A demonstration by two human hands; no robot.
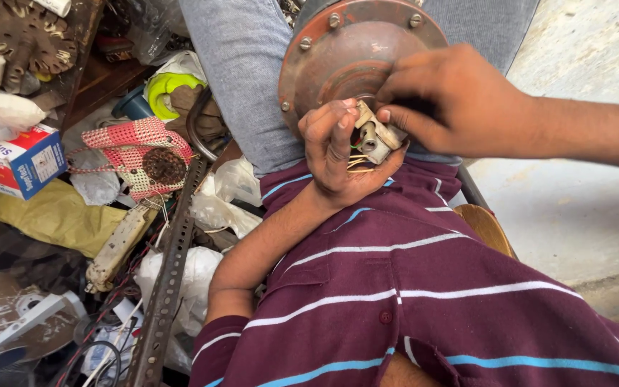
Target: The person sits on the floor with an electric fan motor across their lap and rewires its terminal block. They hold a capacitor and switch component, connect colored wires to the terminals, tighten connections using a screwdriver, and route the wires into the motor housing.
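1. The left hand [334, 150] is curled upward in front of the person's chest, and its grip is closed around a small beige terminal block [375, 132] with thin wires [358, 163] coming out below it.
2. The right hand [453, 97] comes from the right side; its fingertips pinch the upper end of the same terminal block, so both hands are grasping this one piece.
3. The terminal block is just in front of a round rusty motor housing [345, 50], which rests on the person's lap between the grey trouser legs [241, 79].
4. The housing has bolts around its rim; whether the block touches it I cannot tell.
5. On the left lies a pile of clutter: a red and white mesh basket [137, 154] with a dark round disc [164, 165] inside it.
6. Near it are a small cardboard box [19, 161], a yellowish bag [55, 215] and a perforated metal bar [170, 279].
7. White plastic bags [216, 204] lie beside the bar; their content is not visible.
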